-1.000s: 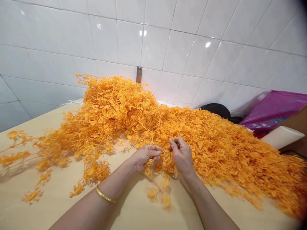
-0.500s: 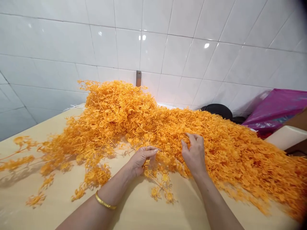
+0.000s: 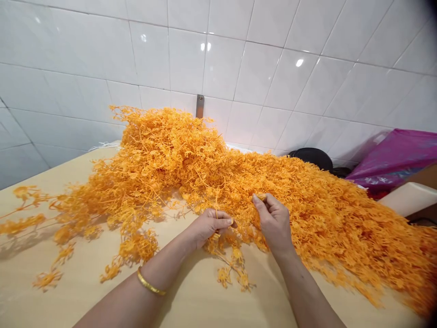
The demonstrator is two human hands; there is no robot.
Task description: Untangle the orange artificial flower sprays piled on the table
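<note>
My left hand, with a gold bangle on the forearm, is closed in a pinch round the stem of an orange plastic flower sprig. Blossoms of the sprig hang below my fingers, just over the table. To its right, my right hand pinches a small orange flower piece between thumb and forefinger, in front of the heap. A large heap of orange plastic flowers spreads behind and beside both hands. More orange flower sprays pile up at the left, with loose stems reaching toward the table's left side.
The pale yellow table runs up to a white tiled wall with a metal bracket. Black round items, a purple bag and a cream-coloured roll stand at the back right.
My right thumb and fingers have closed from an open reach into a pinch on a small flower piece. My left hand keeps its hold and has shifted slightly right.
</note>
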